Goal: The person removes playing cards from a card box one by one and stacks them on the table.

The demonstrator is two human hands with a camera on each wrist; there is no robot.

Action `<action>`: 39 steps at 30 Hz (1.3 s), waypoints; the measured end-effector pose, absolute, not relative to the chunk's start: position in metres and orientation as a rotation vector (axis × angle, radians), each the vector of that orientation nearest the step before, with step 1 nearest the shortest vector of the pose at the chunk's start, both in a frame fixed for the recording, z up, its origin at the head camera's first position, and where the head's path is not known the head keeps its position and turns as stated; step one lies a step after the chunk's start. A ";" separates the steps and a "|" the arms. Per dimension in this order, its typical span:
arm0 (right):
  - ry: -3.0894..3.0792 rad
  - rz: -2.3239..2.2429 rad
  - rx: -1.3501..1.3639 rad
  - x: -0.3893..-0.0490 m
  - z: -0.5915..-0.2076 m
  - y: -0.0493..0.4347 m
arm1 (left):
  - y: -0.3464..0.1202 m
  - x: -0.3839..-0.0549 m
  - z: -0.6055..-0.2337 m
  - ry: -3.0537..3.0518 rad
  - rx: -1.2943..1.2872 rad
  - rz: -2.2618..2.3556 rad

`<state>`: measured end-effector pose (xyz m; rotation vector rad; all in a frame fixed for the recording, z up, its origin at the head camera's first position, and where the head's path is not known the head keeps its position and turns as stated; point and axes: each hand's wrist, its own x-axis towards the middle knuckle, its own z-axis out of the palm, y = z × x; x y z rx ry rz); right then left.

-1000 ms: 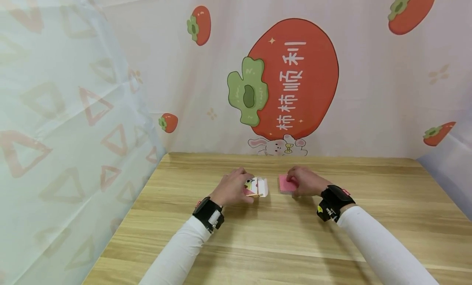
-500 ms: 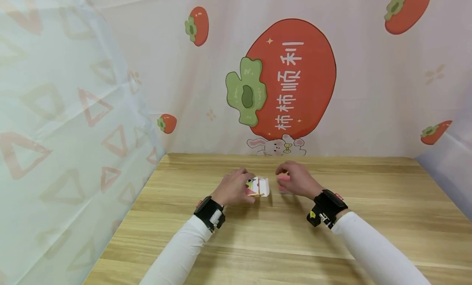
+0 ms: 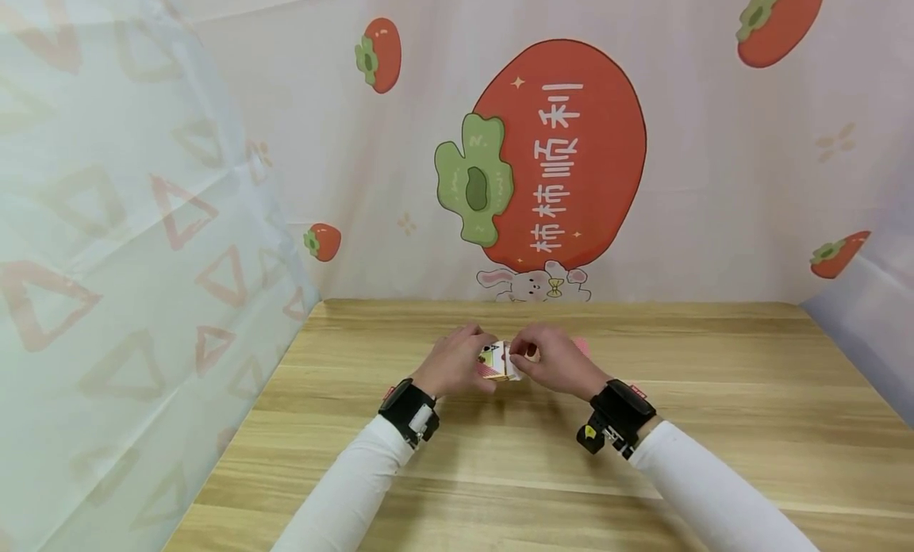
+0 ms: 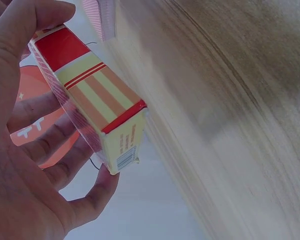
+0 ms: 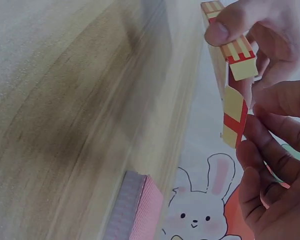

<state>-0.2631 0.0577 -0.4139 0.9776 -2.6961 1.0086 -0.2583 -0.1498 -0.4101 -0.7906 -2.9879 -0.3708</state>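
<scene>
A red and yellow striped card box (image 3: 497, 361) is held just above the wooden table (image 3: 543, 473) in my left hand (image 3: 457, 363), thumb on one side and fingers on the other. In the left wrist view the box (image 4: 97, 100) lies across my fingers (image 4: 55, 150). My right hand (image 3: 555, 363) is at the box's open end, and in the right wrist view its fingers (image 5: 262, 135) pinch the striped flap (image 5: 235, 116). A pink-backed deck of cards (image 3: 581, 346) lies on the table just behind my right hand; the deck (image 5: 140, 210) is untouched.
A cloth backdrop (image 3: 557, 155) printed with persimmons and a rabbit rises at the table's far edge. A sheet with triangles (image 3: 143, 258) closes off the left side. Both wrists wear black camera bands (image 3: 620, 415).
My right hand has left the pink deck and moved left to the box, where it now takes the flap. The left hand and box have stayed in place.
</scene>
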 end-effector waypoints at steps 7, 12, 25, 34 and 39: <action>-2.760 1.025 0.887 -0.262 -0.418 0.057 | -0.148 -0.258 -0.410 -2.978 -0.781 -0.391; -2.802 1.086 0.842 -0.263 -0.421 0.057 | -0.147 -0.257 -0.411 -2.960 -0.791 -0.405; -2.847 1.152 0.643 -0.264 -0.425 0.049 | -0.147 -0.255 -0.410 -2.907 -0.839 -0.410; -2.899 1.177 0.572 -0.263 -0.427 0.049 | -0.149 -0.255 -0.412 -2.912 -0.818 -0.397; -2.887 1.259 0.602 -0.263 -0.428 0.053 | -0.149 -0.253 -0.411 -2.906 -0.818 -0.396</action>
